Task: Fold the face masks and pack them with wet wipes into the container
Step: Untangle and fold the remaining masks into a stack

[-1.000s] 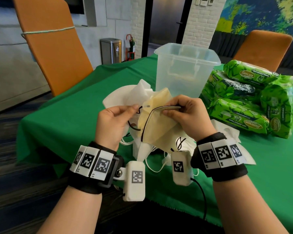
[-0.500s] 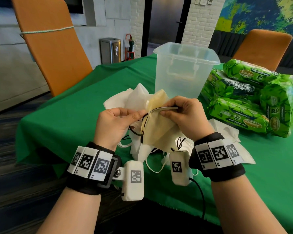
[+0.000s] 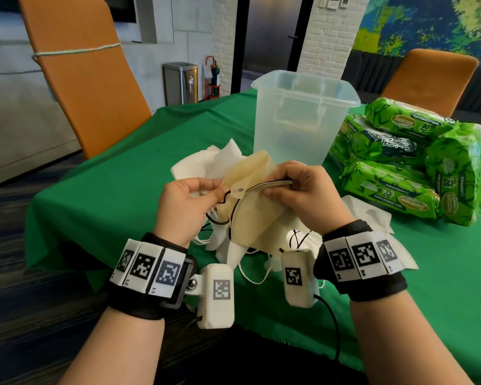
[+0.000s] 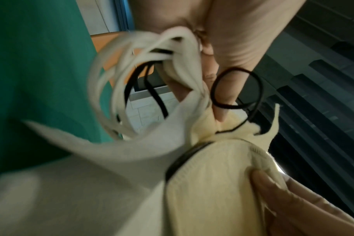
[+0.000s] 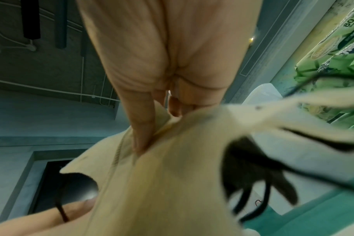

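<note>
In front of the tall clear plastic container (image 3: pixel 303 118), above the green-clothed table (image 3: pixel 109 190), the cream fabric face mask with black ear loops (image 3: pixel 250 207) is hanging between both hands, long axis slanting downward. The right hand (image 3: pixel 303 195) is pinching its upper edge nearer the container; the left hand (image 3: pixel 186 201) is pinching the opposite corner.

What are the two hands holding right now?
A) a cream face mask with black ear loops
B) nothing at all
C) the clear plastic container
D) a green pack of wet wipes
A: the left hand and right hand both pinch the cream face mask above the table, while the wet wipes and container stand untouched.
</note>
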Available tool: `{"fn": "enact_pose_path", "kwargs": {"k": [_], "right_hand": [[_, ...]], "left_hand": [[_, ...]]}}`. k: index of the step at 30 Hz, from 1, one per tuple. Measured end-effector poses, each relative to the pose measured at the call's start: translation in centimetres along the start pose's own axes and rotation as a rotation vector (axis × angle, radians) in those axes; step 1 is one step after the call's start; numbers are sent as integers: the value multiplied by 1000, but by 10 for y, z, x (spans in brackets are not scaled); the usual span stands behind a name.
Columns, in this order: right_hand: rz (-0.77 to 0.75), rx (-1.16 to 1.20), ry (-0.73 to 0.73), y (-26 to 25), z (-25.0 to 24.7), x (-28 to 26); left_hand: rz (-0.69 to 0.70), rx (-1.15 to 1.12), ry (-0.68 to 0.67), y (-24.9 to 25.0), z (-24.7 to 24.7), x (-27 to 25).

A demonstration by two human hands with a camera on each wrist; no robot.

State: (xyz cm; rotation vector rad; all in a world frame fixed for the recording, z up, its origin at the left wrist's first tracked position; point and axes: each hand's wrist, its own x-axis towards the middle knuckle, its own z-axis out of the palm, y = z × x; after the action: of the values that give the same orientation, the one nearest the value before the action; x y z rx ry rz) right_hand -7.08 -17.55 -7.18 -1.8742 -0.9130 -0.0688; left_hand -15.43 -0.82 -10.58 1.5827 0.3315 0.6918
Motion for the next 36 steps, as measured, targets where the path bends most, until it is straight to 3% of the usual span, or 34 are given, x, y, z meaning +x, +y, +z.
{"fn": "enact_pose_path", "kwargs": {"k": [6, 9, 12, 15, 18, 21, 26, 31, 36], "right_hand": [[-17, -49, 74, 3, -19, 0], [-78, 44, 120, -9, -27, 2], [-74, 197, 16, -23, -26, 2], [-37, 221, -182, -33, -14, 3], [-34, 88, -275, -33, 2, 6], [4, -88, -238, -25, 6, 11], [-6, -371, -57, -21, -7, 16], [-112, -235, -90, -34, -6, 19], [11, -47, -75, -29, -4, 23]], "left_hand": [[102, 251, 189, -2, -7, 6], [135, 331, 244, 0, -8, 8], [146, 331, 260, 2, -7, 8], [160, 316, 240, 5, -6, 7], [165, 279, 185, 9, -6, 6], [170, 242, 126, 10, -9, 7], [173, 179, 88, 11, -11, 7], [181, 114, 34, 12, -7, 6], [174, 5, -47, 12, -6, 2]]}}
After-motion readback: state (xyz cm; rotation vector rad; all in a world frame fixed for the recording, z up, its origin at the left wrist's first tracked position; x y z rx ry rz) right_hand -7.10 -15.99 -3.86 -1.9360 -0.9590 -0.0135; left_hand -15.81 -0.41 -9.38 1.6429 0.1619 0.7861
